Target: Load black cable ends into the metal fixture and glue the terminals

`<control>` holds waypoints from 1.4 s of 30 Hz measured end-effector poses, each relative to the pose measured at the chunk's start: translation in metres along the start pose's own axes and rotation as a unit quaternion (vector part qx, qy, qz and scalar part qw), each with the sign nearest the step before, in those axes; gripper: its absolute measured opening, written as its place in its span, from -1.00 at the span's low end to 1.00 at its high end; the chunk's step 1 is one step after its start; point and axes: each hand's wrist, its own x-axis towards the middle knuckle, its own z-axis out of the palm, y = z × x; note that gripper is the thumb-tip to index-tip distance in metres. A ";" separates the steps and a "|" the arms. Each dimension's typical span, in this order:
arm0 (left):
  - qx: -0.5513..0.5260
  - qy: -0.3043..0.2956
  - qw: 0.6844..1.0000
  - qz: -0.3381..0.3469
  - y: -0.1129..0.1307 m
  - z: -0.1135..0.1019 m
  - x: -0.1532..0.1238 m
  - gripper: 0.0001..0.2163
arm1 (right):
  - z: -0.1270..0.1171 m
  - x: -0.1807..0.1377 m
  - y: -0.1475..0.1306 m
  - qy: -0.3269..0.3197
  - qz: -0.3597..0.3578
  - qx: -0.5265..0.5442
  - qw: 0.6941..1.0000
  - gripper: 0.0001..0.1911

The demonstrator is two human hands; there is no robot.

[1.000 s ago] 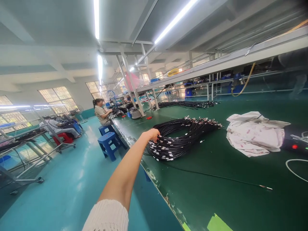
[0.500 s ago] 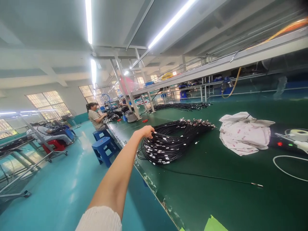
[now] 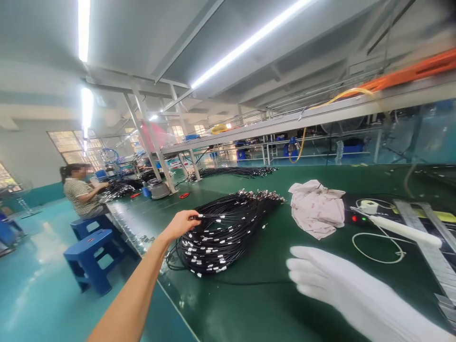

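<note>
My left hand [image 3: 183, 223], bare, is closed on black cable at the upper left of a large coiled bundle of black cables [image 3: 223, 237]. White tags dot the cables, and their metal ends gather at the far right of the bundle. My right hand [image 3: 313, 275], in a white glove, hovers over the green table [image 3: 256, 313] in front of the bundle's right side. Its fingers are stretched out and hold nothing. A single cable [image 3: 249, 283] runs across the table towards it and passes out of sight behind the glove.
Beyond my right hand lies a crumpled pale cloth or bag [image 3: 317, 209]. A white-handled tool [image 3: 406, 230] and metal bars [image 3: 427, 247] are at the right. More cables [image 3: 235, 172] lie farther back under the shelf [image 3: 285, 121]. A person [image 3: 83, 192] sits beyond blue stools [image 3: 92, 261].
My view has turned to the right and the gloved right hand has come into the picture. My left hand stays at the upper left of the cable bundle.
</note>
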 end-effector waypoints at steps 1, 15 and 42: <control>-0.014 0.006 1.000 0.005 -0.003 0.002 0.001 -0.80 | 0.022 0.013 0.001 -0.026 0.046 0.001 0.999 -0.51; -0.099 0.079 0.992 0.005 -0.028 0.029 0.001 -0.72 | 0.145 0.174 0.047 -0.021 -0.021 0.142 0.989 -0.70; -0.590 0.071 0.798 0.094 0.099 0.044 -0.045 -0.47 | 0.129 0.070 0.066 -0.073 -0.226 -0.525 0.817 -0.59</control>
